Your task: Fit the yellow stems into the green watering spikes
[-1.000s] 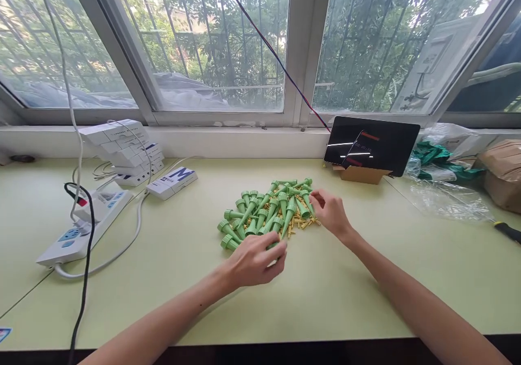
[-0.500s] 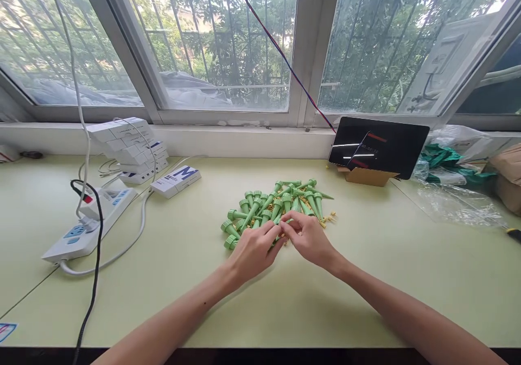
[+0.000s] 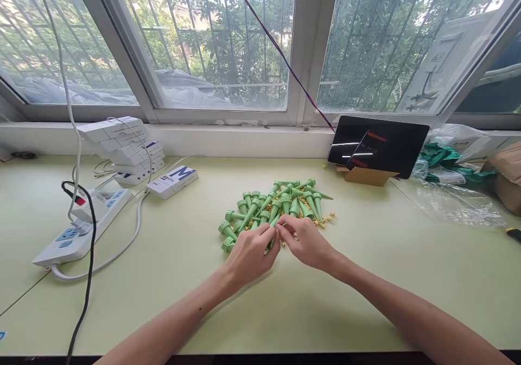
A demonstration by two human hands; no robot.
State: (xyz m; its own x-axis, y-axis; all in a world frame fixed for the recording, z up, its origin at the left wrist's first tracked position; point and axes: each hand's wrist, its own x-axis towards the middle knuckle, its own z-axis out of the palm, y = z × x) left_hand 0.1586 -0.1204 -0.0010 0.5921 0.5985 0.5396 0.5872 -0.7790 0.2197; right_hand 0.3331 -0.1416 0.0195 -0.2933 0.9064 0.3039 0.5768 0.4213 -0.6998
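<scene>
My left hand (image 3: 254, 248) is closed in a pinch at the near edge of a pile of green plant watering spikes (image 3: 252, 211). A bit of green shows between its thumb and fingers, but whether that is held or lies behind I cannot tell. My right hand (image 3: 306, 239) is also closed, thumb and index fingertips pressed together against the left fingertips. Whatever is pinched there is too small and too covered to name. The spikes are tapered with ribbed caps and lie in mixed directions. Small yellow pieces (image 3: 331, 216) are scattered among and beside them.
A tablet (image 3: 378, 145) leans on a cardboard stand (image 3: 368, 176) behind the pile. To the left are stacked white boxes (image 3: 128, 151), a single white box (image 3: 173, 181) and a power strip (image 3: 81, 235) with cables. Clear plastic wrapping (image 3: 459, 202) lies at the right.
Both hands have shifted slightly left in the picture, and their fingertips remain together. The view has turned a little, moving the power strip and boxes left. The pile looks unchanged.
</scene>
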